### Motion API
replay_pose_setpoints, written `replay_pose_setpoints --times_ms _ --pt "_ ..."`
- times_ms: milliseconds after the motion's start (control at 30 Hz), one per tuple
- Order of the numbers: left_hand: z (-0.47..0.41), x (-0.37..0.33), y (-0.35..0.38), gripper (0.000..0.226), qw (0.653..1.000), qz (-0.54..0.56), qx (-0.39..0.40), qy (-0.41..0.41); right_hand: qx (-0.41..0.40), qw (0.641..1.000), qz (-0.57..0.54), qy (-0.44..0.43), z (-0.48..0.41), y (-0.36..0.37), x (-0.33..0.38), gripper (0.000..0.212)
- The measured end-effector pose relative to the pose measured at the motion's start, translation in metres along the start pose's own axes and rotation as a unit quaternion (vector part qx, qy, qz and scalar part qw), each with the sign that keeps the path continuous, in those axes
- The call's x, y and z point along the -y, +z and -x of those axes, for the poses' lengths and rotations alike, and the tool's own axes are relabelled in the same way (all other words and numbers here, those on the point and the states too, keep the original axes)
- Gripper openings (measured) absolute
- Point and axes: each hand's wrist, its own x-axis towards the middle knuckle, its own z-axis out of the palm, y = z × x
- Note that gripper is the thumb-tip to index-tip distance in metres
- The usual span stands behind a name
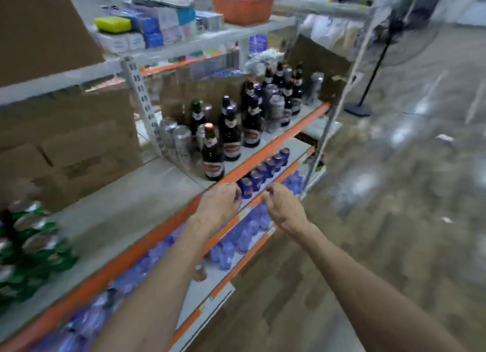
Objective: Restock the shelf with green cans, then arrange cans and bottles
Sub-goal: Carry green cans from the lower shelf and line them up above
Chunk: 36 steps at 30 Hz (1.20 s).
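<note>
**Now on the arranging step, with both hands at the purple cans**

The green cans point(34, 244) stand in a block at the near left of the middle shelf point(147, 194). Restocking therefore looks done or nearly so, and the hands are busy elsewhere. Both reach down past the shelf's orange edge point(263, 151) to the row of purple cans point(265, 167) on the shelf below.

The left hand point(219, 201) is curled with its fingertips at the nearest purple can. The right hand point(282, 205) is curled just beside it, with something purple at its fingertips. Blur hides whether either hand actually holds a can.

The next move, I judge, calls for a firm hold on one can. It then has to be lifted out under the orange edge without knocking its neighbours.

Farther along the middle shelf stand dark bottles point(231, 133) mixed with silver cans point(181, 141), closely packed and likely to tip if brushed. Cardboard boxes point(79, 146) fill the far left, and blue packs point(236, 236) lie on the lowest shelf. A fan stand point(368, 88) is on the floor at the far right.
</note>
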Motion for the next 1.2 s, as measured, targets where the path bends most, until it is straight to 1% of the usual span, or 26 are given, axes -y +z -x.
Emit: replay_pose_setpoints --times_ms 67,200,267,433,533,667,767,900,1000,1100,1200 --pt "-0.022 -0.058 0.031 0.026 0.999 -0.014 0.02 0.027 -0.005 0.999 0.007 0.039 0.002 -0.037 -0.066 0.027" --pt "-0.062 -0.155 0.086 0.032 0.997 0.006 0.06 0.058 -0.02 0.994 0.007 0.11 0.002 -0.098 -0.176 0.027" --pt "-0.078 -0.189 0.104 0.033 0.994 0.003 0.082 0.068 -0.024 0.992 0.002 0.128 0.0 -0.12 -0.212 0.027" --pt "-0.13 -0.243 0.141 0.027 0.994 -0.004 0.077 0.076 -0.017 0.993 -0.015 0.115 -0.032 -0.142 -0.274 0.024" --pt "-0.167 -0.263 0.156 0.025 0.995 -0.004 0.079 0.064 -0.004 0.994 -0.021 0.103 -0.068 -0.145 -0.302 0.024" --pt "-0.239 -0.274 0.181 0.03 0.997 0.022 0.062 0.026 0.018 0.995 -0.018 0.094 -0.136 -0.149 -0.334 0.024" --pt "-0.289 -0.283 0.196 0.028 0.997 0.034 0.064 -0.009 0.054 0.995 0.004 0.087 -0.186 -0.151 -0.356 0.024" --pt "-0.34 -0.288 0.194 0.027 0.996 0.051 0.055 -0.05 0.098 0.993 0.013 0.063 -0.253 -0.16 -0.375 0.022" --pt "-0.37 -0.281 0.187 0.029 0.992 0.068 0.045 -0.096 0.125 0.991 0.025 0.033 -0.298 -0.165 -0.377 0.018" --pt "-0.39 -0.275 0.183 0.025 0.988 0.068 0.024 -0.14 0.152 0.988 0.035 -0.008 -0.34 -0.16 -0.377 0.017" --pt "-0.401 -0.273 0.177 0.024 0.979 0.058 0.007 -0.193 0.173 0.983 0.02 -0.058 -0.379 -0.149 -0.373 0.019"
